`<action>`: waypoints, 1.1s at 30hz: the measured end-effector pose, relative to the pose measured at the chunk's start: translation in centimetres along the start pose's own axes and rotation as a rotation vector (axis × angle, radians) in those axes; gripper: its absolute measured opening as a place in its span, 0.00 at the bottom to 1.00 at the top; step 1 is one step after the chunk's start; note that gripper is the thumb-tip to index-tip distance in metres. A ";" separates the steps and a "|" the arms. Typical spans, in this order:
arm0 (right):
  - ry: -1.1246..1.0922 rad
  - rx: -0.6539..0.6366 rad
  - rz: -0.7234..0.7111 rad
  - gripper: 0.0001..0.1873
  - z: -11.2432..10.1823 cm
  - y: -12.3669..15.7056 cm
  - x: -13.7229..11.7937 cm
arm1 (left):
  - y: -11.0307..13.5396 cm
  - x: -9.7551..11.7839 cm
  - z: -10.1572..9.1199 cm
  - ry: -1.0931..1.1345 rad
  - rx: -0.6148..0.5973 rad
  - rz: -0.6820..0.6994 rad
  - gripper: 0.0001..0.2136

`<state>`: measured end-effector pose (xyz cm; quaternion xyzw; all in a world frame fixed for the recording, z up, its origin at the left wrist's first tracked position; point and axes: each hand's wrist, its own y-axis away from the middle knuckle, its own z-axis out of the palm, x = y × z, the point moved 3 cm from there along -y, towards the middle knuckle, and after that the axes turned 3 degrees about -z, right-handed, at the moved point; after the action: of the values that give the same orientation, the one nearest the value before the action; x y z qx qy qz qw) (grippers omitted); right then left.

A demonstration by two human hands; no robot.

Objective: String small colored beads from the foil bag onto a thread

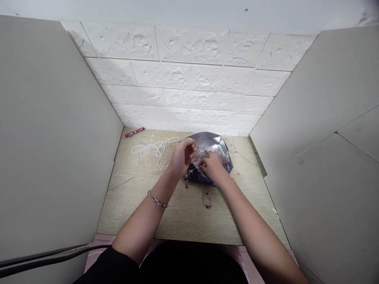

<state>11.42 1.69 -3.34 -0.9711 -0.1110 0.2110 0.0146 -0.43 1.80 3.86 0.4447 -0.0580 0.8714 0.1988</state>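
My left hand (181, 157) is raised at the left side of a shiny silver-and-blue bag (209, 139). Its fingers are curled in toward the thumb, and whatever thin thing they may hold is too small to make out. My right hand (213, 167) reaches over the bag from the right, fingers apart and tips at the small colourful beads (197, 157) lying in it. In front of the bag, a beaded strand (207, 200) with red and pink beads rests on the table. A second small red-beaded piece (186, 184) lies at the bag's front left edge.
White bead strands (154, 148) lie tangled on the wooden table (189, 221) to the left, near a red packet (134, 132). Thin beaded strands (233, 145) lie behind the bag at right. Grey panels (319, 157) flank the table; a white brick-pattern wall (189, 75) stands behind.
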 end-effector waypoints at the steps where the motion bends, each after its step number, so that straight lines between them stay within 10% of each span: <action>1: 0.004 -0.001 -0.009 0.10 0.1 0.0 0.0 | 0.0 0.0 0.0 -0.003 0.000 0.000 0.07; 14: -0.125 0.073 0.002 0.13 -0.8 0.0 0.2 | -0.1 0.0 -0.3 -0.019 -0.002 -0.001 0.07; 26: -1.474 0.042 0.188 0.15 -2.2 0.6 -0.6 | 0.0 0.0 -0.3 -0.134 0.079 0.034 0.05; 33: -1.611 -0.024 0.252 0.14 -2.6 0.9 -0.7 | 0.0 -0.1 -0.4 -0.139 0.074 0.047 0.05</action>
<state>12.04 0.67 -0.77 -0.5266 0.0203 0.8435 -0.1038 -0.71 1.94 3.55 0.5096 -0.0497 0.8445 0.1572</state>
